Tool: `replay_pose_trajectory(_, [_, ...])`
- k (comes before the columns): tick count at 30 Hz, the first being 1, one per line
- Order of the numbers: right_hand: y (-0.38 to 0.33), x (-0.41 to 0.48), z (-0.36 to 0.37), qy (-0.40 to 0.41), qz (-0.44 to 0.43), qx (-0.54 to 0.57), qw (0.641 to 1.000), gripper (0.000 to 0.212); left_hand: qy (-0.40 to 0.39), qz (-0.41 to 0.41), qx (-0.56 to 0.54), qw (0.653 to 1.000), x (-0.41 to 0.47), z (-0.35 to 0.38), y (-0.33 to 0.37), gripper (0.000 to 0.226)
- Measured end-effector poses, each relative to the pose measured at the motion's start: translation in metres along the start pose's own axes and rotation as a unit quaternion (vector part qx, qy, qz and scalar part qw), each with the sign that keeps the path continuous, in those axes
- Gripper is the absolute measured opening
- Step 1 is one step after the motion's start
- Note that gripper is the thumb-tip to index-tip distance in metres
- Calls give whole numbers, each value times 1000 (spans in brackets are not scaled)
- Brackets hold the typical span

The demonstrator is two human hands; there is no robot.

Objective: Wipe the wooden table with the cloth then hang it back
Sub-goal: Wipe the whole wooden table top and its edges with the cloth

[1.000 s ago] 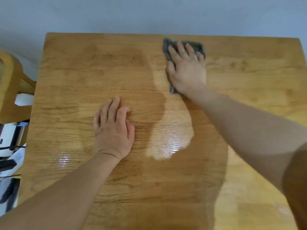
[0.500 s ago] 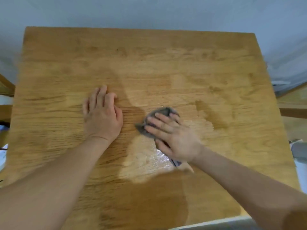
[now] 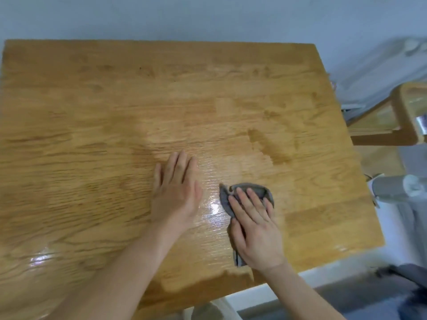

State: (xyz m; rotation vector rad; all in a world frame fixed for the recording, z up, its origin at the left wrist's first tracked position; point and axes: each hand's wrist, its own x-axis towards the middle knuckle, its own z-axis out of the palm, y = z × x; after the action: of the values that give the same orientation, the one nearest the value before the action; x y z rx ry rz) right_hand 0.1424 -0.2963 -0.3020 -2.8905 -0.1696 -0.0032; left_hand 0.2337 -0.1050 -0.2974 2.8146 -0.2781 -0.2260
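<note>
The wooden table [image 3: 97,116] fills most of the view, glossy with a wet sheen near its middle. A small grey cloth [image 3: 256,190] lies flat on it right of centre, near the front edge. My right hand [image 3: 255,229] presses down on the cloth with straight fingers, covering most of it. My left hand [image 3: 176,191] rests flat on the bare wood just left of the cloth, fingers together and straight.
A wooden chair [image 3: 397,116] stands beyond the table's right edge. A grey object [image 3: 392,188] sits lower on the right, beside the table. A pale wall runs behind the far edge. The front edge of the table is close to my right wrist.
My right hand has swept the cloth from the far edge towards me, then to the right of my left hand. The view has shifted right, showing the chair.
</note>
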Motion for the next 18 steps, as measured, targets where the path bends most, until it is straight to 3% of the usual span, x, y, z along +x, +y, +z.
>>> replay_pose_trajectory(3, [17, -5, -2, 28, 171, -15, 985, 50, -4, 4, 0, 1000, -1, 6, 9, 59])
replay_pose_trajectory(6, [-36, 18, 17, 71, 344, -13, 936, 55, 14, -12, -2, 1000, 2, 6, 8, 58])
replay_pose_trajectory(7, [-59, 28, 24, 74, 337, -2, 939, 55, 18, -13, -3, 1000, 3, 6, 7, 57])
replay_pose_trajectory(10, [-96, 38, 32, 38, 178, 7, 983, 52, 37, 5, -13, 999, 3, 8, 5, 54])
replay_pose_trajectory(13, [-45, 25, 13, 22, 48, -1, 999, 48, 55, 4, -15, 998, 1, 8, 5, 53])
replay_pose_trajectory(15, [11, 13, 0, 45, 108, -29, 993, 48, 49, 1, -12, 999, -1, 8, 7, 54])
replay_pose_trajectory(18, [69, 10, -13, 74, 321, -36, 943, 55, 41, -2, -7, 999, 1, 9, 7, 55])
